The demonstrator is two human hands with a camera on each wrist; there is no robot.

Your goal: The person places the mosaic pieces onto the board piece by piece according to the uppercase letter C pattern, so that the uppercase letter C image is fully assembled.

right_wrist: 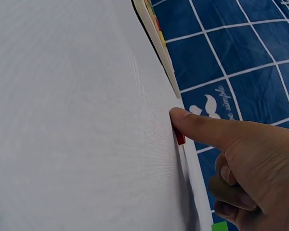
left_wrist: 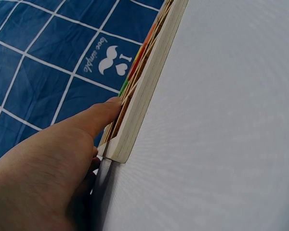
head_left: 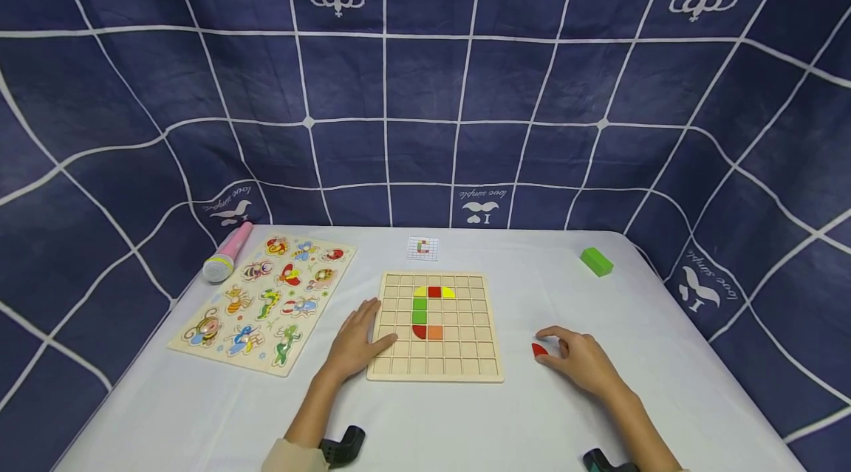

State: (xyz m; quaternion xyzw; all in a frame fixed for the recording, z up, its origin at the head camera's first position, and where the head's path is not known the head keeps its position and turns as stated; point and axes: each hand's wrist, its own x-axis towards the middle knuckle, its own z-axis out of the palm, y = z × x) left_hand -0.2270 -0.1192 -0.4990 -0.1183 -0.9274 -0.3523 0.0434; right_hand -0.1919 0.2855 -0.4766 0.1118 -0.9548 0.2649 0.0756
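Observation:
In the head view my left hand (head_left: 354, 343) lies at the left edge of a wooden grid board (head_left: 459, 365). Its fingers run fairly straight along that side, and the thumb (left_wrist: 106, 115) rests over the rim. Several coloured pieces form a C-like figure on the board, among them a dark red square (head_left: 435, 292), a green square (head_left: 419, 303) and an orange square (head_left: 435, 332). Right of the board, my right hand (head_left: 581, 361) holds a red quarter-circle piece (head_left: 538, 349) at its thumb, low over the white table. The thumb partly hides this piece (right_wrist: 180, 137) in the right wrist view.
A small pattern card (head_left: 422, 248) lies behind the board. To the left are an insect puzzle board (head_left: 266, 302) and a pink toy microphone (head_left: 226, 256). At the back right stands a green block (head_left: 597, 261). A blue checked cloth (head_left: 425, 80) hangs around the table.

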